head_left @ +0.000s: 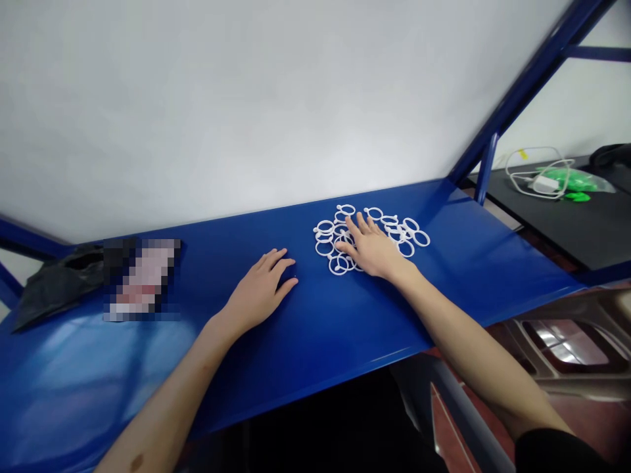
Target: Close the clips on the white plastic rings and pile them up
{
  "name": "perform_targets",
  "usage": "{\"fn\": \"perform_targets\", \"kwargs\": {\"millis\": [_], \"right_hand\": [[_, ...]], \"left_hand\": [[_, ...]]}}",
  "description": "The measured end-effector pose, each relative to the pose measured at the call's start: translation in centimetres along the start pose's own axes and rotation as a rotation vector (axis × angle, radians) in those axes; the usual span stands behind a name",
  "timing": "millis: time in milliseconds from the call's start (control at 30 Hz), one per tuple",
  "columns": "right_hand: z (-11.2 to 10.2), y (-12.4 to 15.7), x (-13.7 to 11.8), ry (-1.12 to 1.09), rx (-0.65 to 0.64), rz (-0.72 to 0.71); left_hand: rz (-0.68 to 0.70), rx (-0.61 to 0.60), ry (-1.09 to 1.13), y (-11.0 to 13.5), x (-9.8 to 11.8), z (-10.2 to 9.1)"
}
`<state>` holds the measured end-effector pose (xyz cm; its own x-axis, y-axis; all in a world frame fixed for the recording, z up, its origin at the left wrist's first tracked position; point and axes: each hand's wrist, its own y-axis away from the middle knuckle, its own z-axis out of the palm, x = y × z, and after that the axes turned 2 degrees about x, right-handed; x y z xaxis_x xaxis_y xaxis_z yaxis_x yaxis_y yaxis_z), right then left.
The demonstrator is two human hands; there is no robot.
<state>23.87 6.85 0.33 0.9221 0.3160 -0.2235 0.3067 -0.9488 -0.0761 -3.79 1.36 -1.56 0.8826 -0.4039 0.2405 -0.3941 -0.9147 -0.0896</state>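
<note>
Several white plastic rings point(325, 247), each with a small knob or loop on its rim, lie loosely overlapped on the blue shelf point(290, 355). My right hand point(372, 248) rests over the middle of them with its fingers spread, hiding some from sight. It appears to touch the rings under it, but its fingers are not closed around any. To the left of the rings, my left hand point(263, 289) lies low over the bare blue surface. Its fingers are apart and nothing is in them.
A black plastic bag point(64, 282) and a blurred-out item point(145, 279) lie at the left. A white wall point(276, 98) rises behind the shelf. Blue frame posts point(522, 85) stand at the right. Beyond them a black table point(542, 220) holds a white cable point(513, 190) and a green bag point(576, 179).
</note>
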Motion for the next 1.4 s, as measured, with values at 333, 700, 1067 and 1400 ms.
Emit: {"fn": "perform_targets", "kwargs": {"millis": [333, 700, 1067, 1400], "right_hand": [[0.8, -1.7, 4.4, 0.101, 0.089, 0.155], [0.1, -2.2, 6.5, 0.087, 0.094, 0.255], [0.6, -2.1, 5.4, 0.104, 0.147, 0.161], [-1.0, -1.7, 3.8, 0.027, 0.311, 0.046]], "left_hand": [[0.010, 0.022, 0.027, 0.0, -0.2, 0.1], [0.121, 0.086, 0.073, -3.8, 5.3, 1.7], [0.134, 0.056, 0.101, -10.7, 5.6, 3.3], [0.134, 0.146, 0.117, -10.7, 5.8, 2.3]]}}
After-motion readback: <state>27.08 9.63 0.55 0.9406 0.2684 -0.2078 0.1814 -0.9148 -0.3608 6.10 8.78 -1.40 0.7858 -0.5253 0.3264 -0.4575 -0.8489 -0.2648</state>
